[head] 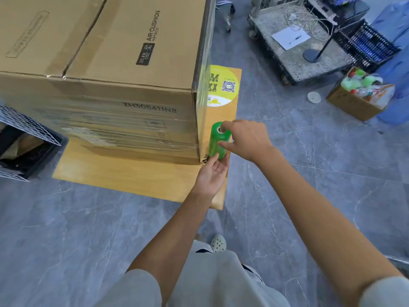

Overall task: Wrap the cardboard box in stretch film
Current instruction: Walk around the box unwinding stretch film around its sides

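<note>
Holding film roll [215,140] at near-right corner of cardboard box [110,96] | right hand [245,138] grips it, left hand [212,176] props its base | if we slacken, wrap wrinkles

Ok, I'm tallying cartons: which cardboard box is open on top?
The small cardboard box at far right, showing colourful items inside; the large AIR CUSHION box has its flaps shut.

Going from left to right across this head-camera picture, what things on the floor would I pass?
Black crate with wire mesh → cardboard box → green stretch film roll → small open box of bottles.
</note>
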